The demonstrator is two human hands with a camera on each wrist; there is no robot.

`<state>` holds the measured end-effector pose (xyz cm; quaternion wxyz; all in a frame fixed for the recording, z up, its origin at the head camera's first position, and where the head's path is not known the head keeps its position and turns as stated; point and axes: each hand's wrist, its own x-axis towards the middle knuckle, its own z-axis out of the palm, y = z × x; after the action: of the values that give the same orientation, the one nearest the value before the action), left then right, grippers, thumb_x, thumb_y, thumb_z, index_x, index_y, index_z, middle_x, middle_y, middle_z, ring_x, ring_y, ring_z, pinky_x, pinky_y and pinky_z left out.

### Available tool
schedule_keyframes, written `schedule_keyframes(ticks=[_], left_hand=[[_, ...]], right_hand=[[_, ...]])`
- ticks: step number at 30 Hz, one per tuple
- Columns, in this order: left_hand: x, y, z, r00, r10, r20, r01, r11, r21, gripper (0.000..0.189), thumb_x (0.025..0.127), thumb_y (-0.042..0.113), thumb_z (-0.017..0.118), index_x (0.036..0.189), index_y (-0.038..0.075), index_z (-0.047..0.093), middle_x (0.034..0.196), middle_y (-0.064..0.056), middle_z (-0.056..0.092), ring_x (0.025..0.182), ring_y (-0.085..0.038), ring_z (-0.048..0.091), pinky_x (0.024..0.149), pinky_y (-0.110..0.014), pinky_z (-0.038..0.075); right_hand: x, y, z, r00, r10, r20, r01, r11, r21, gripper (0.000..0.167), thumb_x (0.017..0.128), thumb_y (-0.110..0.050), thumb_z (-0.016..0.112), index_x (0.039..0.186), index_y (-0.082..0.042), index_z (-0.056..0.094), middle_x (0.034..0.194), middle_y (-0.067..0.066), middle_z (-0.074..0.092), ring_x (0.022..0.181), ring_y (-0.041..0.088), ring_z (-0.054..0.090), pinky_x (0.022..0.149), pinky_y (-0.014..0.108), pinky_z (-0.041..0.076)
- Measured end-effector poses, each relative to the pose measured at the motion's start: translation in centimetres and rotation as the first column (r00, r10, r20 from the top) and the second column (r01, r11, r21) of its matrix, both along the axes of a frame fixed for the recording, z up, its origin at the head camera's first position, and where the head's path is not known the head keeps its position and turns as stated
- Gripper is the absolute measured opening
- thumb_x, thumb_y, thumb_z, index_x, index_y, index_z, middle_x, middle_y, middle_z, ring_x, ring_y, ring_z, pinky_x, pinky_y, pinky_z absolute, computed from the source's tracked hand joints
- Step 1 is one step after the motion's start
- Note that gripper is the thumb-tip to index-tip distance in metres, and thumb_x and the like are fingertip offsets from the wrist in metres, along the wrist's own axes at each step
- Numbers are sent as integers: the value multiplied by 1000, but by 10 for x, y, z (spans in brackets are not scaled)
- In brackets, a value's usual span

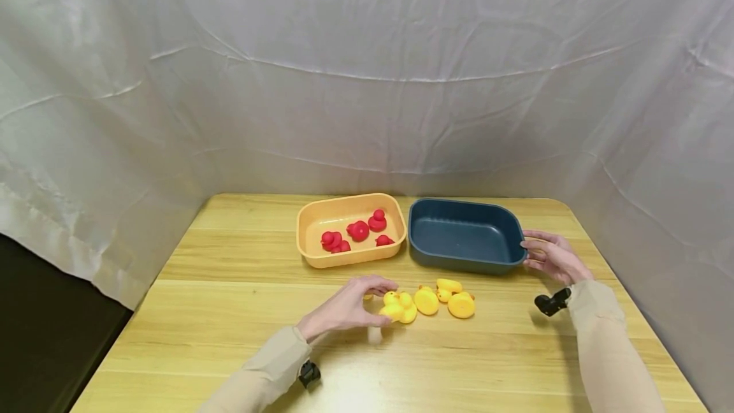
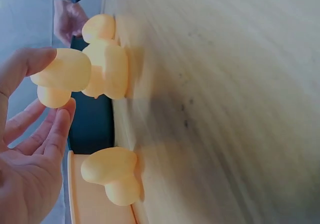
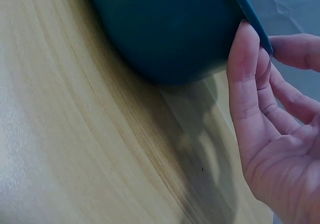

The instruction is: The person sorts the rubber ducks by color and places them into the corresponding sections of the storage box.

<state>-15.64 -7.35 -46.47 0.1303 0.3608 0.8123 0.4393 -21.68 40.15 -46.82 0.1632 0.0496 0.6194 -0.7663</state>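
Note:
My left hand [image 1: 348, 308] pinches a yellow toy duck [image 2: 64, 70] between thumb and fingers, at the left end of a group of ducks. Beside the held duck, other yellow ducks [image 1: 427, 301] lie on the table, some tipped over. One more yellow duck [image 2: 112, 171] shows below the hand in the left wrist view; in the head view the hand mostly hides it. At the far right, my right hand [image 1: 553, 256] grips the rim of a dark blue bin [image 3: 170, 29], fingertips on its outer wall and rim. No ducks show inside this bin.
An orange bin [image 1: 321, 264] holding several red ducks [image 1: 358, 231] stands left of the blue one, their ends close together. Both sit toward the back of the wooden table [image 1: 229, 311]. A pale curtain [image 1: 367, 81] hangs behind and at both sides.

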Motion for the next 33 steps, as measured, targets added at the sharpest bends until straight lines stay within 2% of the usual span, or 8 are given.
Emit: schedule_keyframes(ticks=[7,12,21,33], left_hand=[[-4,1,6,998,37,51,-41,996,74,54,82,13,82,131,3,63,129,-11,69,117,-27,65,111,-38,51],[-9,1,11,992,60,107,-73,990,122,54,82,13,83,131,2,63,130,-9,69,119,-24,64,112,-37,50],[-21,1,24,994,80,80,-93,982,166,57,84,15,83,133,-2,61,132,-15,67,119,-29,63,110,-43,50],[-46,11,40,990,125,68,-135,973,188,57,84,10,82,136,1,60,137,-16,64,124,-30,62,113,-40,49]], right_hand=[[1,-1,0,1000,-8,-1,8,1000,-7,25,103,-5,53,107,-22,70,89,-3,70,73,12,71,69,25,63],[2,-3,1,1000,-24,12,24,1000,-14,24,102,-5,54,106,-22,70,90,-3,70,74,12,70,68,25,62],[4,-4,4,1000,-19,13,19,1000,4,23,103,-5,54,107,-22,69,91,-3,71,73,12,69,69,25,63],[1,-5,5,998,-37,43,34,997,70,21,102,-6,56,105,-23,68,88,-4,69,71,11,68,68,25,63]])
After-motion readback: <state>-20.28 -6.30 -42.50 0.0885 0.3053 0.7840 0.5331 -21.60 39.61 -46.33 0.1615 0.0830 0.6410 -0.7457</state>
